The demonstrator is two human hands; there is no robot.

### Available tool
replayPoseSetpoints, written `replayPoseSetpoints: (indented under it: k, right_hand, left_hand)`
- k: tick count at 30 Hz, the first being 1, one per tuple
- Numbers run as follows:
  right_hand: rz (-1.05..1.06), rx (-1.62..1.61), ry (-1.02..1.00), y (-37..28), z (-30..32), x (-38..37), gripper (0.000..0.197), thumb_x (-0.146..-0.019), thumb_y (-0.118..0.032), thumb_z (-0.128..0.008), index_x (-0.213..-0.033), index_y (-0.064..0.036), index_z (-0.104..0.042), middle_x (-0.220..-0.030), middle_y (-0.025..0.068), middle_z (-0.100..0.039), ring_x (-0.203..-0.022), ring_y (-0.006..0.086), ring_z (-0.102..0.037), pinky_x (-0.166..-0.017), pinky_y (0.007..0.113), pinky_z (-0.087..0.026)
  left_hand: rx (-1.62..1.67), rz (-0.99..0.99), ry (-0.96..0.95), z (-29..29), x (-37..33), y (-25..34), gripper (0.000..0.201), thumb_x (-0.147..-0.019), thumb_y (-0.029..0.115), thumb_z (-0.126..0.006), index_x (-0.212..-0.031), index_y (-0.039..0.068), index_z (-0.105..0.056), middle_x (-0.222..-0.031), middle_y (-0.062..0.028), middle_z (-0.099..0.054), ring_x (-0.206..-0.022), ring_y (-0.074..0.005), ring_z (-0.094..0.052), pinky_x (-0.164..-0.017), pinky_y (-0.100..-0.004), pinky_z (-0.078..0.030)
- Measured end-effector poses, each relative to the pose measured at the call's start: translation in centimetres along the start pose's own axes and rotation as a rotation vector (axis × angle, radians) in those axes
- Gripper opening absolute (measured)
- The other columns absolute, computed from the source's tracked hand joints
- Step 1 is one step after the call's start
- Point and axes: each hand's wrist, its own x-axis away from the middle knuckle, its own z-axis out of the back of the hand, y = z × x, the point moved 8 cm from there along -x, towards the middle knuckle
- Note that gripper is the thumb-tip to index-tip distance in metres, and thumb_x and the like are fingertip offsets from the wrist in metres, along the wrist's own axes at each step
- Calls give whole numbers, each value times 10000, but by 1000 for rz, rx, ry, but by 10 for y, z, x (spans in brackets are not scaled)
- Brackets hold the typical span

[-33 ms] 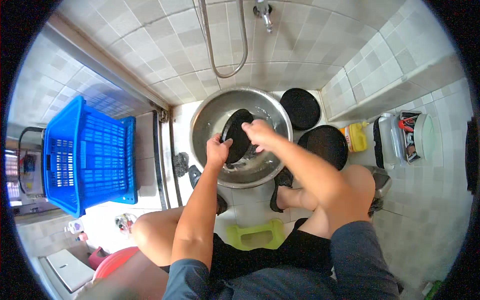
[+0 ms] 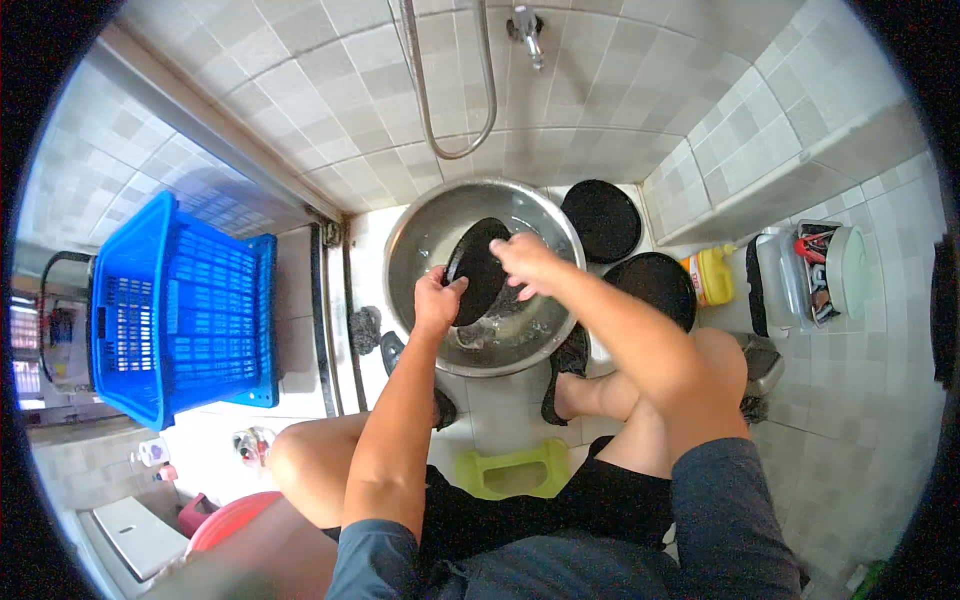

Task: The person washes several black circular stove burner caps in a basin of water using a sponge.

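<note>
A black round plate-like piece (image 2: 476,275) is tilted over a wide metal basin (image 2: 408,215) with some water in it. My left hand (image 2: 438,300) grips its left edge, thumb on the face turned toward the right. At the plate's upper right, my right hand (image 2: 526,266) is closed with its fingers curled against or just beside the face. Whatever it may hold is hidden by the fingers. To the basin's right, two similar black round pieces, a far one (image 2: 601,221) and a nearer one (image 2: 655,285), lie on the floor.
A blue plastic basket (image 2: 205,310) stands at left, near a dark scrubbing pad (image 2: 365,330). At right are a yellow bottle (image 2: 712,277) and a caddy (image 2: 822,275). A shower hose (image 2: 488,80) and tap (image 2: 527,35) hang ahead; a green stool (image 2: 513,470) is below me.
My right hand has shifted slightly to the right along the plate. My left hand keeps its grip, and the plate stays tilted over the basin.
</note>
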Motion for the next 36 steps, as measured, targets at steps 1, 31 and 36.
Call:
replayPoseSetpoints:
  k: [1,31,36]
  right_hand:
    - [10,2,-26,-16,17,17,682,-1013,-492,-506,-1379,80,-446,-1320,309,-561,-1155,497,-602,-805,636,-572]
    - [562,1076,501,-113,56,121,200,-846,-78,-579,-983,53,-642,-971,278,-718,-955,419,-708,-817,509,-555]
    - [652,1287,475,-118,35,123,194,-838,-50,-580,-1011,32,-613,-888,239,-726,-861,390,-723,-764,496,-560]
  left_hand:
    - [-4,-41,-15,2,4,25,192,-850,62,-723,-1001,-51,-685,-834,-61,-706,-751,-124,-610,-726,-316,-509]
    - [-716,-545,-177,42,88,207,247,-850,248,-728,-1000,54,-748,-909,-228,-718,-895,-412,-689,-832,-484,-546]
    - [-806,-604,-48,64,83,233,194,-854,225,-712,-924,46,-737,-848,-208,-713,-848,-406,-691,-775,-503,-547]
